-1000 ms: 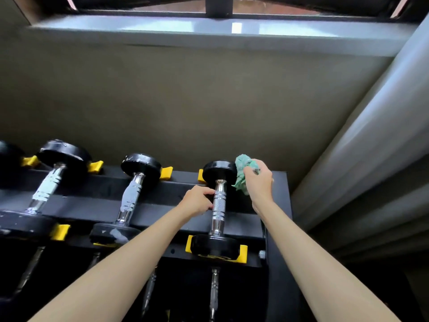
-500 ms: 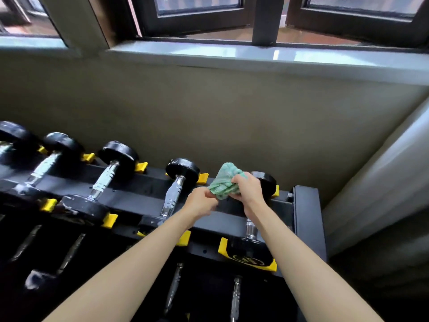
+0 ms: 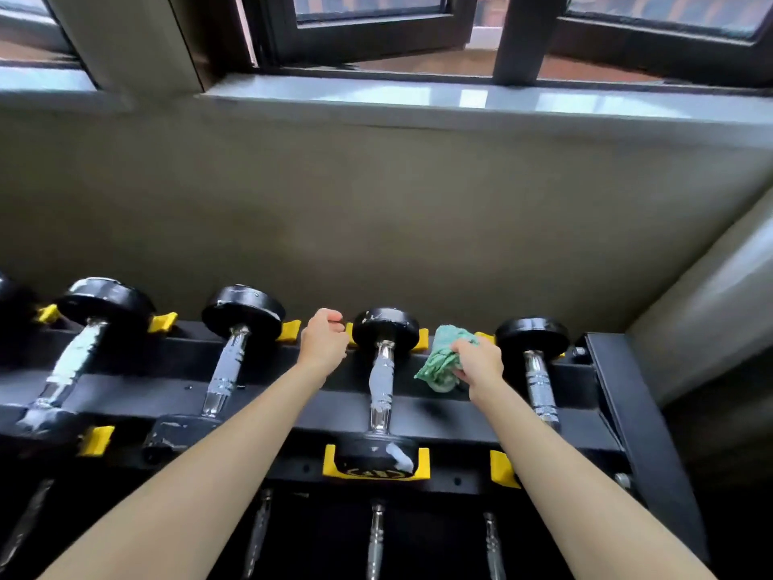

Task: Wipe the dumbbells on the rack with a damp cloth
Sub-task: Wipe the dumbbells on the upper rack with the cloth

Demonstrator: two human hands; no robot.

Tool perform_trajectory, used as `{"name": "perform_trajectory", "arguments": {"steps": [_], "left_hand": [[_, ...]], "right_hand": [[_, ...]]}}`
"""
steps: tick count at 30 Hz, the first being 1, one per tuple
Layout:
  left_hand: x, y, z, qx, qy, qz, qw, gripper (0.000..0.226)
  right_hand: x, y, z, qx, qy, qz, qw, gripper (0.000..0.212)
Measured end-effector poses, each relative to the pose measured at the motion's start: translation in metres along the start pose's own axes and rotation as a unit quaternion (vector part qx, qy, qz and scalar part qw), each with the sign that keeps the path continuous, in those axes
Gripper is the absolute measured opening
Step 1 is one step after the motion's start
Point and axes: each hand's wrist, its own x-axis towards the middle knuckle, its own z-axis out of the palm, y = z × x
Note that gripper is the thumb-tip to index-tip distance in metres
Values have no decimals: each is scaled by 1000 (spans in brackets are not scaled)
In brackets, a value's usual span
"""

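Note:
Several black-headed dumbbells with chrome handles lie across the black rack [image 3: 460, 420] in yellow cradles. My right hand [image 3: 481, 364] grips a bunched green cloth [image 3: 441, 362] above the rack's top rail, in the gap between one dumbbell [image 3: 381, 383] and the rightmost dumbbell [image 3: 531, 334]. My left hand [image 3: 324, 345] hovers with curled fingers just left of the far head of that first dumbbell, with nothing visible in it. White smears mark the handles and heads of the dumbbells further left [image 3: 242, 307].
A plastered wall rises close behind the rack, with a grey window sill [image 3: 460, 98] above it. A pale curtain [image 3: 711, 307] hangs at the right, next to the rack's end post [image 3: 636, 412]. More chrome handles [image 3: 375, 537] show on a lower tier.
Half a second ago both hands held the cloth together. Now only my right hand holds it, lower and further right, and my left hand has moved off to the left.

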Motion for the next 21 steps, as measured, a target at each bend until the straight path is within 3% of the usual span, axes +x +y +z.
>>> {"name": "perform_trajectory", "arguments": {"steps": [4,7,10,17,21], "left_hand": [[34,-13,-3,117,-106,43,987,62],[46,-14,0,176,-148,81,970,63],[56,-14,-1,148,-155,84,973,53],[72,-15,-4,137,-184,105,968,49],[71,-22,-4,108,-173,102,974,50]], "right_hand": [[9,5,19,-38,61,-23,997,18],[10,6,25,-106,60,-55,991,10],[15,5,35,-126,40,-70,989,4],[25,-2,55,-176,60,-55,981,38],[18,-2,61,-142,56,-67,986,32]]}}
